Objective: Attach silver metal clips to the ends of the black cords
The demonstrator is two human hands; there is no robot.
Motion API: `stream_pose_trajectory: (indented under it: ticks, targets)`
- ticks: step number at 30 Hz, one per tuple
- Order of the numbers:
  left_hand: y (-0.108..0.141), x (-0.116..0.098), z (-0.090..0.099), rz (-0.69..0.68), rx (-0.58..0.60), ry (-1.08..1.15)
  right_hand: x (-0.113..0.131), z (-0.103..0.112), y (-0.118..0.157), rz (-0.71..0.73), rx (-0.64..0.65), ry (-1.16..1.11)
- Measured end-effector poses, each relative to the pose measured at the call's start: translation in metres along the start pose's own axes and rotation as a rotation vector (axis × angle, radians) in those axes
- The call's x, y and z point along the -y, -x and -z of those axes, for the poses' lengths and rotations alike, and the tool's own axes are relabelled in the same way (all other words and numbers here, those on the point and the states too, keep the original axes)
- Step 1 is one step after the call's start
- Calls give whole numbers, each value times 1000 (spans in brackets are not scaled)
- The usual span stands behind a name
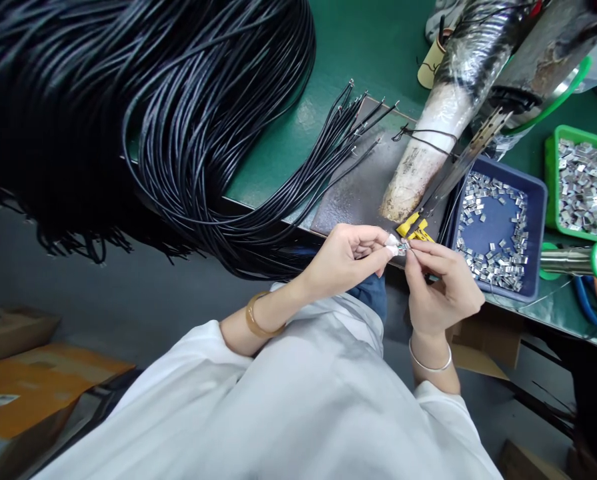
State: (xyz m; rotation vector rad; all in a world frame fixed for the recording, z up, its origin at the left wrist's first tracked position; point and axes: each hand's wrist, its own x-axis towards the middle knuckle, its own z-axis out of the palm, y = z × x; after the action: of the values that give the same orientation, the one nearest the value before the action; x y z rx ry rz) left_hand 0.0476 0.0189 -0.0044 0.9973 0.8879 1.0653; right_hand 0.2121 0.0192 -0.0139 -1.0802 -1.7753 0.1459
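Note:
My left hand (351, 257), white covers on its thumb and fingertip, pinches a small shiny metal piece (403, 247). From the other side, my right hand (441, 283) has its thumb and fingertips closed at the same piece; its exact shape is too small to tell. Just beyond the fingertips lie yellow parts (414, 227) at the lower end of a slotted metal bar (481, 140). Black cables (273, 223) with bared, metallic ends run to the dark plate (351, 193) left of the hands. Right of my right hand is a blue tray (539, 220) of small metal pieces.
A plastic-wrapped duct (438, 113) slants down toward the hands. A green bin (553, 183) of metal shells, a spool (568, 260) and blue-and-orange-handled pliers (585, 300) are at the right. A thick cable heap (143, 87) overhangs the green table's (368, 40) edge; cardboard boxes (38, 380) stand below.

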Motion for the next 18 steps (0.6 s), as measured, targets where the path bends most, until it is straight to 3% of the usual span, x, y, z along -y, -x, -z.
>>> stream_pose_trajectory:
  ticks: [7,13,18]
  targets:
    - [-1,5,-2,-76,-81,-47,-3,-2,3,227,-10,194]
    - [-3,12,-2,-106,-147,-96,-4,-1,1,78,27,89]
    - [-4,10,-3,-129,-161,-170,-3,0,-2,54,38,83]
